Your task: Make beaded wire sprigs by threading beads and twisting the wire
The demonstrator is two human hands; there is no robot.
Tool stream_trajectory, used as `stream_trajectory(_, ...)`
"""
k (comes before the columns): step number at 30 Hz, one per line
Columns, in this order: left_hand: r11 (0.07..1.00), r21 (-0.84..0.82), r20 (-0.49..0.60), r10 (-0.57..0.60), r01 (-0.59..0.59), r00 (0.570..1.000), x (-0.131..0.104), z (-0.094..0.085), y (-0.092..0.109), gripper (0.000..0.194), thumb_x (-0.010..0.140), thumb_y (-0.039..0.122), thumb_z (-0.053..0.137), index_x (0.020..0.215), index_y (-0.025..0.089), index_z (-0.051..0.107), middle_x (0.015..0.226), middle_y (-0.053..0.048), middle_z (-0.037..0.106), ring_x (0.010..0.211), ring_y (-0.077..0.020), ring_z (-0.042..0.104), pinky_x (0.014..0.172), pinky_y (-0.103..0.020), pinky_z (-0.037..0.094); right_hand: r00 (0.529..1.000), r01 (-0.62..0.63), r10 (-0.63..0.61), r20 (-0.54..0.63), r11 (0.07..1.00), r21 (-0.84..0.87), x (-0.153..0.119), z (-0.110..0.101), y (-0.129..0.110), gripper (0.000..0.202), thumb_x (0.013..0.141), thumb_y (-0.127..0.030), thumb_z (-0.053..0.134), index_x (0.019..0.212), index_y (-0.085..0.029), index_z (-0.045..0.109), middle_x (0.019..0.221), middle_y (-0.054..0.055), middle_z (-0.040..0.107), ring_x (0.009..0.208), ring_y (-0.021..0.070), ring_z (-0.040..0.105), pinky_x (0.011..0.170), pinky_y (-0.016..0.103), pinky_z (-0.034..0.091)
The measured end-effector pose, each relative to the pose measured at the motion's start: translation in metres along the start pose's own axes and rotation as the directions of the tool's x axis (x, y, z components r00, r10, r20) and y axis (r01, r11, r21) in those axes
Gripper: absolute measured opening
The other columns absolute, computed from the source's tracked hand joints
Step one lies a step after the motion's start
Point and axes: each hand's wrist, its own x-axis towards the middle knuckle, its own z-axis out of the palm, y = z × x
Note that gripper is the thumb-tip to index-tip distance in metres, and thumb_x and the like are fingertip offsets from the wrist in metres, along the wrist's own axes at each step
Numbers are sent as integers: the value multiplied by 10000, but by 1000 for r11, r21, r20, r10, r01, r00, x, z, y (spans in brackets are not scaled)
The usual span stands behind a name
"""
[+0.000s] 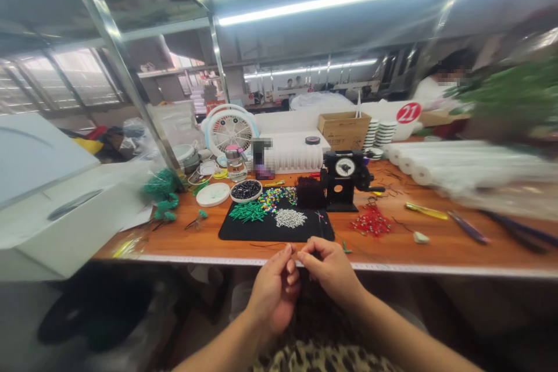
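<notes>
Apparently everything turns on the narrow gap between the two hands: the left hand (pixel 275 288) and the right hand (pixel 333 270) face each other over the front edge of the worktop (pixel 176 247), fingertips near one another but apart. Each grip is a close pinch, thumb brought to index finger; whether anything fine sits in either pinch I cannot tell.

Of what lies close by, a dark thread (pixel 268 244) is nearest. It is on the worktop, just in front of the mat (pixel 261 233), with its long axis running left to right, roughly along the edge. Its right end comes near the left fingertips, so the left hand is clearly the nearer one; whether the thread reaches that grip is too fine to tell.

Beyond both grips, straight ahead on the mat, lie the silver beads (pixel 290 218), in a loose heap with no single axis to line up with. The green beads (pixel 248 212) are farther to the left. A small green piece (pixel 346 247) lies just beyond the right hand, and the red pieces (pixel 372 221) lie farther right, off the mat.
</notes>
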Motion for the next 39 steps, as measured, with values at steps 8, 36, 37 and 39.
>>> stream_trajectory(8,1000,3,17,14,-14,1000,0,0,0,408,651,304,766,548,119,417,454,45,343,408,-23,276,364,-127,177,1000,-3,3,-7,1000,12,1,2,-2,223,750,-340,587,605,-180,532,488,-32,497,408,123,433,402,204,322)
stream_trajectory(36,849,474,72,226,-233,971,5,14,0,290,762,355,646,672,85,594,571,-14,539,406,-42,426,376,-151,271,962,-265,245,118,940,214,0,-21,-4,468,718,-582,736,648,-142,592,518,-2,538,401,106,422,357,176,297)
stream_trajectory(37,805,531,92,257,-266,962,5,14,0,301,777,360,627,659,85,599,575,-22,548,411,-49,437,381,-156,288,960,-277,253,123,930,244,1,-22,-3,467,713,-577,746,648,-140,597,512,-6,531,398,101,414,359,174,290)
stream_trajectory(39,708,626,134,316,-328,939,5,14,1,303,798,369,601,701,84,641,577,-27,560,416,-60,449,390,-166,317,956,-288,258,136,909,300,2,-23,0,456,707,-558,766,645,-138,600,508,-15,517,401,90,398,370,170,280)
